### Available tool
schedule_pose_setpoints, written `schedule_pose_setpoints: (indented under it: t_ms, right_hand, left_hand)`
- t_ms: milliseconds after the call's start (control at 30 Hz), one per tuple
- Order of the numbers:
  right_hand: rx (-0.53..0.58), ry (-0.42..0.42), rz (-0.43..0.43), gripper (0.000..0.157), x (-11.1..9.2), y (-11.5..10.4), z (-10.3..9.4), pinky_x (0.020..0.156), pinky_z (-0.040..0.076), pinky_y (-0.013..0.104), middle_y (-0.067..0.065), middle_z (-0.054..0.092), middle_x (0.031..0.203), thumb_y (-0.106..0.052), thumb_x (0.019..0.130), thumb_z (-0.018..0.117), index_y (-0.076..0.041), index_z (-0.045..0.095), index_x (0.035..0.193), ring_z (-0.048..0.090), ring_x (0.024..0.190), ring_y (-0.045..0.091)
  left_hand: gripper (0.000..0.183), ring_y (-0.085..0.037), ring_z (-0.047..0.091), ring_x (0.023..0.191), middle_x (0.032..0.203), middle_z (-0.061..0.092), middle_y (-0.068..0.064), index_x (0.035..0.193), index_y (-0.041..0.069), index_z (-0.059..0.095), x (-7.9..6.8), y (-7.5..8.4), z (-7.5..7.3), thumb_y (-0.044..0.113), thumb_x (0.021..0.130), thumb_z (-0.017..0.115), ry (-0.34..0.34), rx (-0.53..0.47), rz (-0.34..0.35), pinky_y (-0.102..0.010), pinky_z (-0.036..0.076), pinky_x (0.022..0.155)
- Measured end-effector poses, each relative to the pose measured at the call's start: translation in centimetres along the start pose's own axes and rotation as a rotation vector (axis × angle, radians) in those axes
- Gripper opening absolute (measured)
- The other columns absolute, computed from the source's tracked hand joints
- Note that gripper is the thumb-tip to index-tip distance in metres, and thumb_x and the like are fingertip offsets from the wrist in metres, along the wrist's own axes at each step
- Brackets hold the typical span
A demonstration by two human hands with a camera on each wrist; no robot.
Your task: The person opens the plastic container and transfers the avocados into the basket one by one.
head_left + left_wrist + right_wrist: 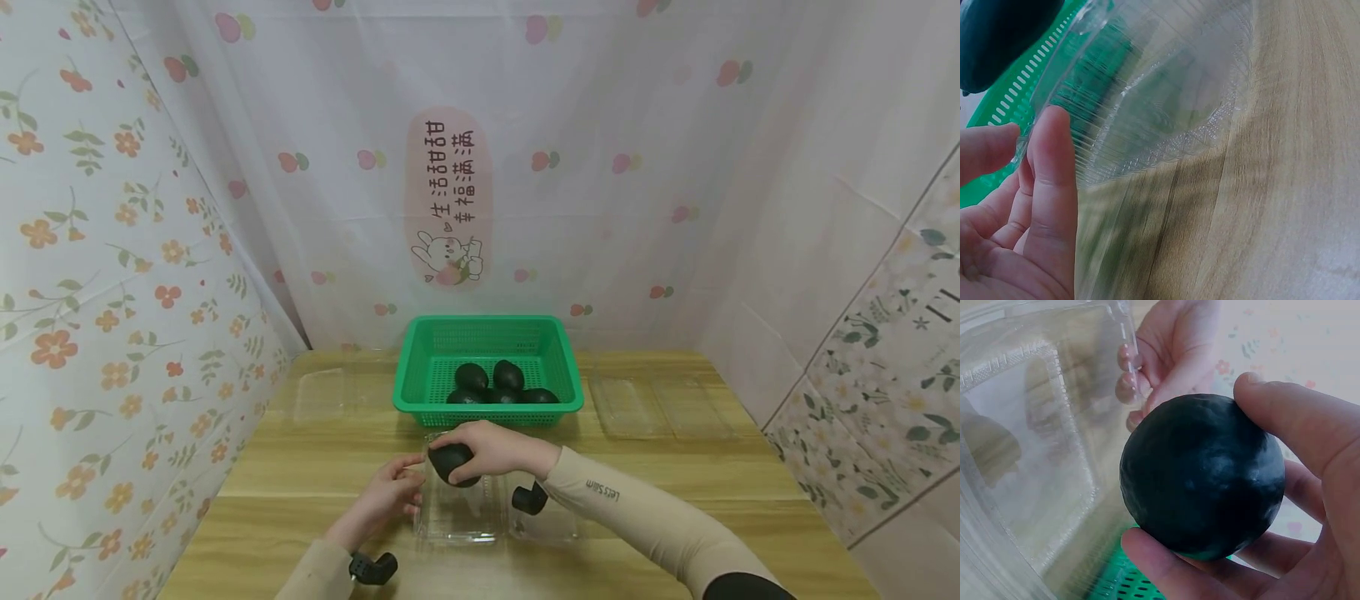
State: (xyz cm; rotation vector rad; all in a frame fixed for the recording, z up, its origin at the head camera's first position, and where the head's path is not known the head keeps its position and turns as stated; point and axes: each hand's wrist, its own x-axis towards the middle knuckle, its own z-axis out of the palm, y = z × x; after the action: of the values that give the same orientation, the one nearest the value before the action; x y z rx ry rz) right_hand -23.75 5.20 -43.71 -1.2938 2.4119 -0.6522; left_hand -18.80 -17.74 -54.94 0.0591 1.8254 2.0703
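My right hand grips a dark avocado above a clear plastic clamshell box. In the right wrist view, the thumb and fingers curl round the sides of the avocado. On the box's left side, my left hand pinches the rim between thumb and finger, as the left wrist view shows at the plastic edge. The box stands with its hollow side up, and its other half lies to the right, partly behind the right wrist camera.
Behind the box stands a green perforated basket with several dark avocados inside. More clear plastic boxes lie to its right, and a further clear box lies at the left. Patterned curtains enclose the wooden table.
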Motion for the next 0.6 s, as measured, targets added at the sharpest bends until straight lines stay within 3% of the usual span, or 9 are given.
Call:
schedule_pose_setpoints:
  t_ms: [367,600]
  right_hand:
    - [-0.021,0.014,-0.002,0.053,0.4,-0.2,-1.6,0.073,0.046,0.021,-0.001,0.060,0.122,-0.026,0.088,0.073,-0.017,0.057,0.137,0.053,0.091,0.006]
    - [0.028,0.037,0.014,0.052,0.5,0.0,-2.5,0.074,0.049,0.023,-0.002,0.059,0.122,-0.026,0.088,0.072,-0.019,0.056,0.137,0.056,0.092,0.008]
  left_hand:
    - [0.051,-0.014,0.055,0.073,0.102,0.053,-0.010,0.141,-0.010,0.031,-0.1,0.1,0.0,0.008,0.098,0.053,-0.005,0.006,-0.007,-0.027,0.050,0.061]
    - [0.053,-0.015,0.056,0.074,0.103,0.053,-0.012,0.140,-0.011,0.031,-0.3,0.3,0.1,0.009,0.097,0.056,-0.001,0.020,0.000,-0.027,0.050,0.061]
